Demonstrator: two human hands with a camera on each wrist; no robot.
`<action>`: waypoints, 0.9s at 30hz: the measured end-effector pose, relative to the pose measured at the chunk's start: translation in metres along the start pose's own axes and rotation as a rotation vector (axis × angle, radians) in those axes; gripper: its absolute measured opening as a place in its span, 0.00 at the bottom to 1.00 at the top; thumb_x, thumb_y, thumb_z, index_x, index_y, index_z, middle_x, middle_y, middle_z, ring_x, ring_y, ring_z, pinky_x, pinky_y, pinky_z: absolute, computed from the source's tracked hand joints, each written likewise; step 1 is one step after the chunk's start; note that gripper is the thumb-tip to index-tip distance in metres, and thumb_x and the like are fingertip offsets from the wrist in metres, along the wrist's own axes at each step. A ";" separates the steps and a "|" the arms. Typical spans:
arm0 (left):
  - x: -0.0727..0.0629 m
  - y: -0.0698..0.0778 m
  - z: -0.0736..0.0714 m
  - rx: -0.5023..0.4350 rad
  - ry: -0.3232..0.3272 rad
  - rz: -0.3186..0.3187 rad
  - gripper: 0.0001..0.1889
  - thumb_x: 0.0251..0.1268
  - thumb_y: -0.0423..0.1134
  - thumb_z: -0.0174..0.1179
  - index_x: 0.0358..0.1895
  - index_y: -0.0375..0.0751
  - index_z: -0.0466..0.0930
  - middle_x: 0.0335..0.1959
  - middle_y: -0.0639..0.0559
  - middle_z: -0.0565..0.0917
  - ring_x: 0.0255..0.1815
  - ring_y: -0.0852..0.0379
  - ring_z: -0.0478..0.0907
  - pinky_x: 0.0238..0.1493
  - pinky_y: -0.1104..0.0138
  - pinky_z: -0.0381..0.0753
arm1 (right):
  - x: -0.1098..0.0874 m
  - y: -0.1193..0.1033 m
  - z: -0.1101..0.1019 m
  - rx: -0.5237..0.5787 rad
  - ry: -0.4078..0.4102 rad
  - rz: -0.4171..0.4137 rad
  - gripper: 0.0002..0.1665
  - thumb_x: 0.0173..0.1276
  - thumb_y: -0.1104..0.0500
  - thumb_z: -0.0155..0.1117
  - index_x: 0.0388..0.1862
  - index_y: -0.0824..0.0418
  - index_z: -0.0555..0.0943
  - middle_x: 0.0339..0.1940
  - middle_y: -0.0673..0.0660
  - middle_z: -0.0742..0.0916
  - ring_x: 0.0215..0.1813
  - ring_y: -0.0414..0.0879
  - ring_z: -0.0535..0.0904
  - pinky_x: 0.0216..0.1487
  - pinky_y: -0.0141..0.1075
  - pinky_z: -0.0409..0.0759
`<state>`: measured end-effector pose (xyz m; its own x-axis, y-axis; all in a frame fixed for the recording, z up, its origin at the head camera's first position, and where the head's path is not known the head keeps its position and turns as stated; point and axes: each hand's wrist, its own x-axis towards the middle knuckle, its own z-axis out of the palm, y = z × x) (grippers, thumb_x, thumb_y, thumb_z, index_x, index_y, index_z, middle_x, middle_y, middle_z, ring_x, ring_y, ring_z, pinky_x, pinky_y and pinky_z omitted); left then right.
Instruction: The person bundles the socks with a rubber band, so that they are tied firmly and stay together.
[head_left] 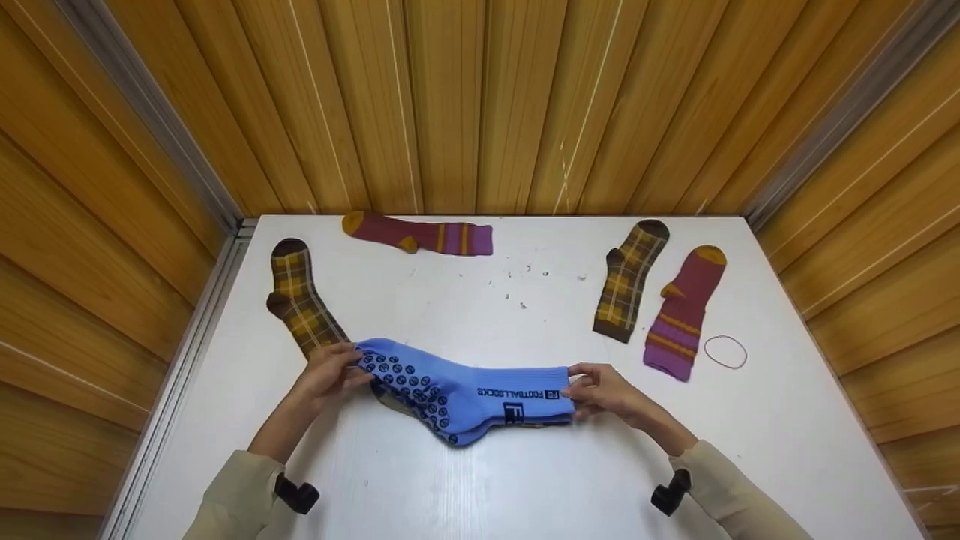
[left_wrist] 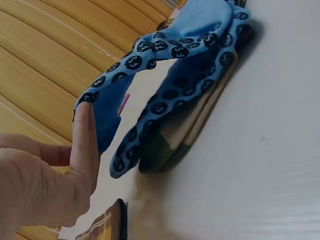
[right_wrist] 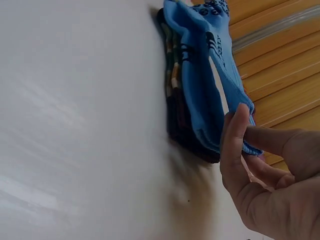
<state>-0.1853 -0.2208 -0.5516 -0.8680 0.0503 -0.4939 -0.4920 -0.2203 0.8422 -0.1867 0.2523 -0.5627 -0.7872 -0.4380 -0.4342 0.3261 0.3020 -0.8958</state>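
Note:
A light-blue football sock (head_left: 517, 381) with black grip dots stretches between both hands, toe to the left. My left hand (head_left: 326, 375) pinches its toe, while the right hand (head_left: 606, 390) pinches the edge of its cuff. Under it lies a second blue sock (left_wrist: 160, 107), with a gap between the two in both wrist views. Beneath these is a stack of darker socks, beige and green at the toe (left_wrist: 165, 145) and patterned along the leg (right_wrist: 175, 85). A brown-and-yellow plaid sock (head_left: 292, 277) lies partly behind the left hand.
On the white table (head_left: 450, 495), a maroon-and-purple sock (head_left: 420, 234) lies along the back edge. Another plaid sock (head_left: 630, 281) and a second maroon-and-purple sock (head_left: 684, 315) lie at the right, near a thin rubber band (head_left: 725, 337). Wood-slatted walls (head_left: 480, 105) enclose the table.

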 end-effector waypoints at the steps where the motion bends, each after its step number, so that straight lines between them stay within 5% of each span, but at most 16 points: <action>1: 0.001 -0.002 0.000 0.062 0.012 0.013 0.24 0.76 0.26 0.50 0.69 0.16 0.61 0.36 0.49 0.80 0.29 0.62 0.84 0.40 0.69 0.89 | 0.001 0.001 0.002 -0.027 0.017 -0.013 0.32 0.72 0.63 0.67 0.67 0.78 0.67 0.36 0.52 0.86 0.30 0.40 0.86 0.37 0.36 0.89; 7: 0.003 -0.011 0.000 0.525 0.142 0.182 0.16 0.67 0.24 0.59 0.55 0.19 0.78 0.32 0.46 0.82 0.31 0.59 0.81 0.36 0.68 0.87 | 0.006 0.004 0.007 -0.188 0.118 -0.118 0.28 0.69 0.65 0.69 0.62 0.77 0.72 0.37 0.66 0.88 0.27 0.46 0.87 0.33 0.42 0.89; 11: 0.004 -0.012 0.004 0.688 0.150 0.265 0.14 0.66 0.27 0.61 0.53 0.23 0.80 0.41 0.37 0.83 0.41 0.52 0.80 0.43 0.65 0.86 | 0.007 0.005 0.008 -0.322 0.179 -0.155 0.27 0.68 0.63 0.69 0.61 0.76 0.75 0.39 0.68 0.88 0.34 0.49 0.87 0.34 0.40 0.89; 16: 0.006 -0.013 0.008 0.693 0.059 0.233 0.19 0.68 0.31 0.62 0.59 0.26 0.75 0.51 0.31 0.80 0.49 0.45 0.80 0.48 0.58 0.85 | 0.008 0.006 0.013 -0.501 0.229 -0.169 0.28 0.69 0.54 0.71 0.57 0.75 0.81 0.39 0.64 0.89 0.34 0.47 0.85 0.28 0.32 0.82; 20: 0.008 -0.013 0.012 0.696 0.022 0.200 0.23 0.66 0.31 0.64 0.61 0.25 0.74 0.58 0.28 0.78 0.56 0.42 0.78 0.58 0.54 0.80 | 0.009 0.006 0.020 -0.545 0.241 -0.160 0.25 0.65 0.53 0.75 0.50 0.73 0.83 0.37 0.62 0.89 0.30 0.43 0.81 0.26 0.31 0.77; 27: 0.014 -0.007 0.018 0.709 -0.034 0.142 0.27 0.62 0.32 0.67 0.63 0.26 0.72 0.56 0.30 0.78 0.51 0.46 0.77 0.51 0.60 0.79 | 0.010 0.005 0.026 -0.554 0.334 -0.132 0.21 0.59 0.56 0.79 0.42 0.70 0.84 0.35 0.59 0.88 0.33 0.43 0.76 0.32 0.32 0.74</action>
<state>-0.1955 -0.2015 -0.5608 -0.9226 0.1008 -0.3723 -0.2893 0.4574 0.8409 -0.1791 0.2271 -0.5737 -0.9513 -0.2414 -0.1917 -0.0311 0.6938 -0.7195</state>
